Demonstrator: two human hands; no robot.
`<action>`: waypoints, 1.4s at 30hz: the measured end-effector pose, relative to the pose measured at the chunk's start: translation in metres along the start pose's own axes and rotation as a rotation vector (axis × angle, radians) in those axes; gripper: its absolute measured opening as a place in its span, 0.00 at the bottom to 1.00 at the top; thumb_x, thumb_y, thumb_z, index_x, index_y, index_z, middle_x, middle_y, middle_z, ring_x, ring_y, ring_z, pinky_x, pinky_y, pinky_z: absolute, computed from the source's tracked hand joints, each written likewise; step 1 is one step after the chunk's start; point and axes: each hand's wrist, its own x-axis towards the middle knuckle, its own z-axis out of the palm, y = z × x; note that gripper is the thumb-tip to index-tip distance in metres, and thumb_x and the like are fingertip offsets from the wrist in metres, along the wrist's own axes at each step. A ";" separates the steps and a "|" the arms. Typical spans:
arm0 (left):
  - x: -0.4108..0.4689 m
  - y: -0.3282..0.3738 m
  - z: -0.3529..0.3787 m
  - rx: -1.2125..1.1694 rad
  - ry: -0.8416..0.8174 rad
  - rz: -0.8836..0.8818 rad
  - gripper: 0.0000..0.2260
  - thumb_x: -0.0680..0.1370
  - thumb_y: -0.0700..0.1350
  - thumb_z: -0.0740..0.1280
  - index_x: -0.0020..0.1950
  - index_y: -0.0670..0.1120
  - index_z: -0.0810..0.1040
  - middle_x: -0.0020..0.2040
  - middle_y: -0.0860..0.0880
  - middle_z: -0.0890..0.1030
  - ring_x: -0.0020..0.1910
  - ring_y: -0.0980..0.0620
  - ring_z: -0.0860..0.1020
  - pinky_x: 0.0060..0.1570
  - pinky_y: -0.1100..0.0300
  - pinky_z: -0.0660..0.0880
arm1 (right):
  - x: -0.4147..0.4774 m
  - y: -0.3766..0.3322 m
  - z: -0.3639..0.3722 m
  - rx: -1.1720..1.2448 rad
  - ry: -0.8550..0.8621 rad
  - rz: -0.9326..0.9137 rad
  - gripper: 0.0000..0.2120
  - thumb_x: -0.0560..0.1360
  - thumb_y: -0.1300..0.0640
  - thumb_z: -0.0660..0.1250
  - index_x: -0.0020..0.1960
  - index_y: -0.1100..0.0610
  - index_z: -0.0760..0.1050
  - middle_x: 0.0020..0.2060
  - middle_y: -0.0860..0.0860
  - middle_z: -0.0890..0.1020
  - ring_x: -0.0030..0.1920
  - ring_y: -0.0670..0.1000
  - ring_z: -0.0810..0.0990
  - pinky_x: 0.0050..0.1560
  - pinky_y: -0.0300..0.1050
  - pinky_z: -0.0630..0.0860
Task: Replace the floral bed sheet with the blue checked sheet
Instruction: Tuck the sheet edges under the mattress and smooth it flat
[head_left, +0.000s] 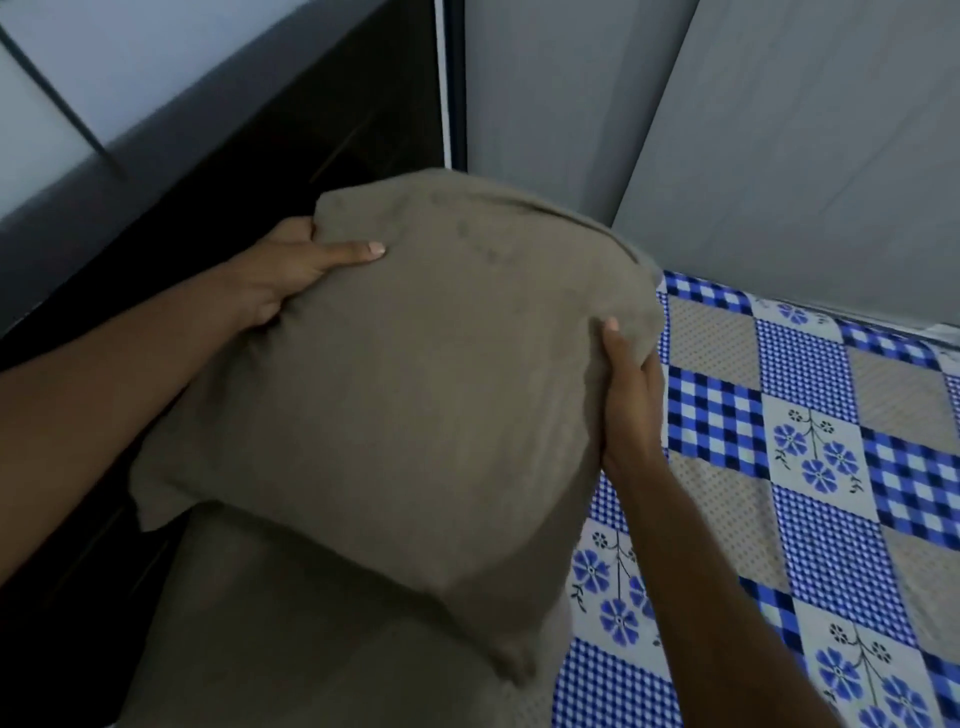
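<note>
Two plump brown pillows: the left hand (280, 280) and right hand (631, 405) grasp the upper pillow (415, 389); the lower pillow (311, 634) lies beside one blue checked sheet (810, 467).

Left of the raised pillow (395, 395) a dark wooden panel (270, 130) is blocking; beyond it a grey wall (727, 130) is standing; right of it the blue checked sheet (810, 467) is lying flat, offering passage.
</note>
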 end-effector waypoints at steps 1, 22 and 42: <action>0.018 0.010 -0.001 0.010 -0.007 0.012 0.37 0.62 0.60 0.81 0.67 0.47 0.78 0.57 0.51 0.83 0.56 0.52 0.82 0.61 0.51 0.76 | 0.019 -0.008 0.006 0.009 0.017 -0.033 0.32 0.72 0.37 0.70 0.74 0.45 0.70 0.64 0.43 0.80 0.62 0.47 0.79 0.66 0.55 0.76; 0.207 -0.102 0.048 0.827 0.222 -0.045 0.32 0.77 0.67 0.57 0.71 0.46 0.69 0.68 0.37 0.72 0.67 0.33 0.71 0.65 0.42 0.70 | 0.188 0.094 0.062 -0.475 -0.106 0.026 0.44 0.73 0.32 0.67 0.81 0.46 0.52 0.78 0.47 0.63 0.75 0.52 0.66 0.75 0.51 0.63; 0.072 -0.173 0.072 0.941 0.377 0.434 0.31 0.79 0.64 0.55 0.78 0.51 0.61 0.79 0.44 0.61 0.78 0.42 0.57 0.71 0.36 0.57 | 0.088 0.117 0.028 -0.458 -0.071 0.035 0.34 0.78 0.40 0.66 0.78 0.53 0.62 0.73 0.51 0.72 0.71 0.52 0.71 0.71 0.48 0.67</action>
